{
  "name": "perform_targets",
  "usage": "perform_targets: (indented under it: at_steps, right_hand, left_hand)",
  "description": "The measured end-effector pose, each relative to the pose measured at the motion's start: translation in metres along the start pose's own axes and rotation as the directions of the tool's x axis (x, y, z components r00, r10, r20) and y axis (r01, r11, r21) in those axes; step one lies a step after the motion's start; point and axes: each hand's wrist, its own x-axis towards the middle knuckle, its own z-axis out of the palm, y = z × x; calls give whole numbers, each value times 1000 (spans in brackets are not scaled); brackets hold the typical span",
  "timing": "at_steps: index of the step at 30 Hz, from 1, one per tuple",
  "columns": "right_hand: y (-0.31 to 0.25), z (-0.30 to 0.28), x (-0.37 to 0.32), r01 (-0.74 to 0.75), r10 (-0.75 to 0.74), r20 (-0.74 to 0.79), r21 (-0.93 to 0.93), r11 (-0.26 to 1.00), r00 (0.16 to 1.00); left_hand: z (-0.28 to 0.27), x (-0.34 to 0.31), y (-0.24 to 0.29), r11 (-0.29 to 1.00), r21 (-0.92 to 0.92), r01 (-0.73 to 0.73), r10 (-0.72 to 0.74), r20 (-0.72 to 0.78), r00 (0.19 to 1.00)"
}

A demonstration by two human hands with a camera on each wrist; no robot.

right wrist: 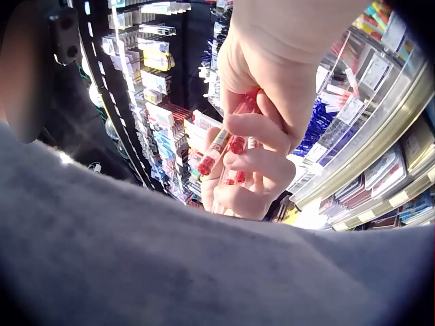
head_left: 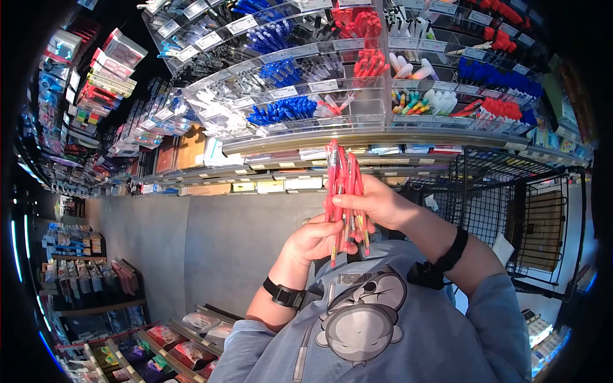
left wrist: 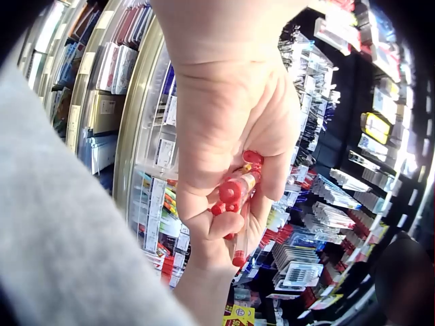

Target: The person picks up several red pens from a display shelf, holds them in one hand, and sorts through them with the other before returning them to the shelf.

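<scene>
A bundle of red pens (head_left: 341, 191) stands roughly upright between both hands, in front of the shirt. The left hand (head_left: 311, 239) grips its lower part with the thumb across the front. On the other side, the right hand (head_left: 377, 203) holds the pens higher up, thumb over them. In the left wrist view, red pen ends (left wrist: 234, 193) poke out of the left hand (left wrist: 238, 122), fingers curled round them. The right wrist view has the right hand (right wrist: 272, 75) above, with curled fingers about the red pens (right wrist: 238, 144); the palm side is partly hidden.
Tiered clear racks (head_left: 287, 83) of blue, red, white and black pens rise ahead, above a shelf edge (head_left: 383, 137). A black wire cart (head_left: 491, 210) stands at the right. Racks with packaged goods (head_left: 73, 249) line the left; packets (head_left: 163, 335) lie at the lower left.
</scene>
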Motion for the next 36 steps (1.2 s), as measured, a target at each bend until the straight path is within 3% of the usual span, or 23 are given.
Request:
perform_targets:
  at_steps: [1, 5, 7, 10, 16, 20, 21, 25, 31, 33, 36]
  right_hand:
    - [2, 1, 0, 47, -47, -23, -6, 999, 999]
    - [-3, 6, -6, 10, -10, -26, 33, 999, 1000]
    - [1, 8, -5, 121, -118, -55, 41, 992, 991]
    - [4, 6, -5, 127, -125, -19, 82, 989, 992]
    - [-4, 12, -14, 127, -125, -35, 68, 990, 992]
    - [-14, 20, -19, 190, -193, -48, -58, 980, 980]
    - [-21, 24, -23, 143, -149, -56, -97, 985, 987]
    - [-23, 28, -24, 160, -170, -59, -149, 976, 984]
    - [-24, 29, -25, 180, -198, -95, -170, 969, 976]
    - [-20, 27, -24, 178, -200, -114, -176, 968, 973]
    - [-16, 26, -23, 213, -243, -175, -174, 961, 954]
  left_hand:
    - [2, 0, 0, 1000, 1, 0, 0, 0, 1000]
    - [10, 0, 0, 995, -86, -40, 37, -33, 999]
    - [8, -1, -2, 992, -124, -40, 35, -37, 999]
    - [4, -3, -4, 980, -186, -64, 63, -9, 998]
    - [31, -7, 2, 989, 147, -19, 45, -175, 984]
    - [42, -8, 6, 985, 174, -18, 39, -117, 992]
    - [40, -9, 11, 974, 226, 19, -13, -29, 999]
    - [50, -11, 11, 988, 155, -30, 39, -60, 997]
    - [51, -12, 8, 956, 291, 22, -14, -28, 1000]
    - [57, -10, 6, 947, 321, 11, 30, -121, 992]
    - [56, -8, 5, 936, 352, 21, 31, -142, 989]
